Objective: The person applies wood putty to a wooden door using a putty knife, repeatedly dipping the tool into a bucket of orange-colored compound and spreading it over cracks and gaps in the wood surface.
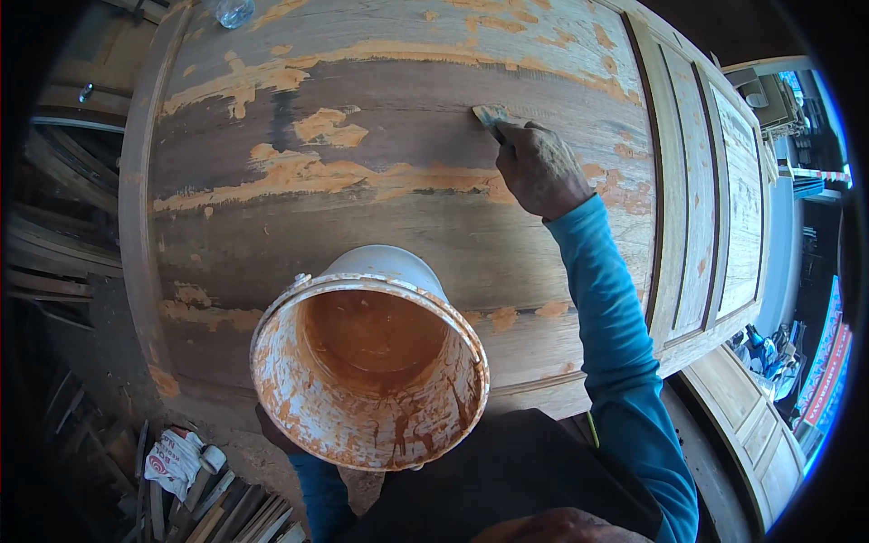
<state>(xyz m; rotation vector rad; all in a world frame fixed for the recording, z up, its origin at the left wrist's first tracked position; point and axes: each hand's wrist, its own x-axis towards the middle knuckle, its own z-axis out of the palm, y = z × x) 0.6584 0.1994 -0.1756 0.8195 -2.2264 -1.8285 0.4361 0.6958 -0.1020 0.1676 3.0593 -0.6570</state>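
Observation:
A putty knife (491, 118) is gripped in my right hand (543, 167), its smeared blade against a dark board of the wooden panel (407, 213). Orange-brown filler (330, 128) lies in streaks and patches along the panel's joints. Close to my body is a white bucket (371, 262), its mouth tilted up toward me. Orange filler coats its inner wall and a layer of it covers the bottom. At the bucket's lower left, my left hand (274, 431) supports it; most of the fingers are hidden behind the bucket.
A clear plastic object (234, 12) sits at the panel's far left edge. Framed wooden doors (701, 195) extend on the right, with another panel (747, 412) lower down. Scrap wood strips (231, 511) and a white plastic bag (175, 463) lie at lower left.

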